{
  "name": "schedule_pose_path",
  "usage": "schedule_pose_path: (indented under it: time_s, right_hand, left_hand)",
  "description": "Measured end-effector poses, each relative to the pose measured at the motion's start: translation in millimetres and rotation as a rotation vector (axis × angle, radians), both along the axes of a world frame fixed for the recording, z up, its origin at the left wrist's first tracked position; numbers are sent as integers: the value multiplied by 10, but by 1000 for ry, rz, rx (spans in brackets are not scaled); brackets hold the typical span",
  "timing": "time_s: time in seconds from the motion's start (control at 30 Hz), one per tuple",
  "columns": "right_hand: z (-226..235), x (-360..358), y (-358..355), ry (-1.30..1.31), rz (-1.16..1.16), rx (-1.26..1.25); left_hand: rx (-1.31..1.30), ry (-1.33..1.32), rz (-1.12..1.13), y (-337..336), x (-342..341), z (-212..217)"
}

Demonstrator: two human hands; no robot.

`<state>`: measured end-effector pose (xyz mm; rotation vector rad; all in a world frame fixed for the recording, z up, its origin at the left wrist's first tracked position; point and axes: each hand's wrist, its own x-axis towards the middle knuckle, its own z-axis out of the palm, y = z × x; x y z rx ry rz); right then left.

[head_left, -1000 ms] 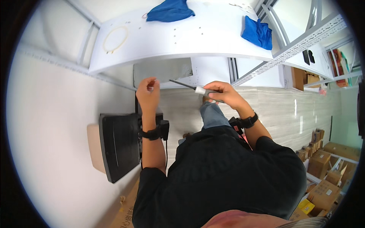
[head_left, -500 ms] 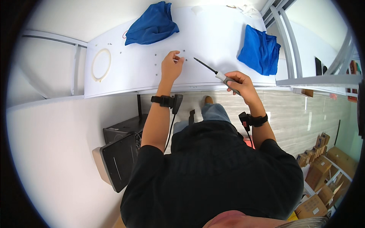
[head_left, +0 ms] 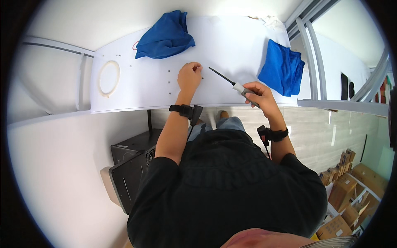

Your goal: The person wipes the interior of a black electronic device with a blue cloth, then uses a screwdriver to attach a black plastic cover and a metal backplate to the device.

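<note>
Left hand (head_left: 189, 77) stretched out over the white panel (head_left: 144, 89), fingertips (head_left: 197, 66) pinched together at a small hole (head_left: 202, 77) near the panel's middle; whether anything tiny sat between them, impossible to tell. Right hand (head_left: 259, 94) closed firmly round the pale handle of a screwdriver (head_left: 233, 84), dark shaft angled up and to the left, tip hanging just right of the left hand, apart from it and not touching the panel's holes. Black straps on both wrists, small black units attached.

Farther left on the panel, a large round cutout (head_left: 108, 78), a scatter of small holes between it and the left hand. At the far edge, a crumpled blue cloth (head_left: 164, 36); to the right, just beyond the screwdriver hand, a second blue cloth (head_left: 281, 68), folded flatter. Metal rails (head_left: 308, 62) running along the right side. Below the panel's near edge, a black boxy case (head_left: 132, 165) on the floor at left, cardboard boxes (head_left: 351, 194) stacked at the lower right over the pale plank floor.
</note>
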<state>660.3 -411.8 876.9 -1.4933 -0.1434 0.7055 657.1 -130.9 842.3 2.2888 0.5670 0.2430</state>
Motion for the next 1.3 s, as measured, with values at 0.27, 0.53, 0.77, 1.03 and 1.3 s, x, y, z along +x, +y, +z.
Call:
schedule_pose_path:
  time_s: [0.27,0.53,0.77,1.03,1.3]
  right_hand:
    - [150,97,570,-20,198,48]
    - [139,-74,1172,36,502,63]
    - [143,-501,1535,51,689,29]
    - [219,-1281,1895,135,801,-51]
    - [-3,-2463,2220,217,834,-4]
  left_hand:
    - [-1150,-266,141,351,-487,350]
    - [-1396,-546,446,599,-1454,354]
    - [-1297,-668,559,661,-2245,268]
    - [-1207,-707,602,811,-3215,185]
    - [-1082,-695,693,1062,-4360,159]
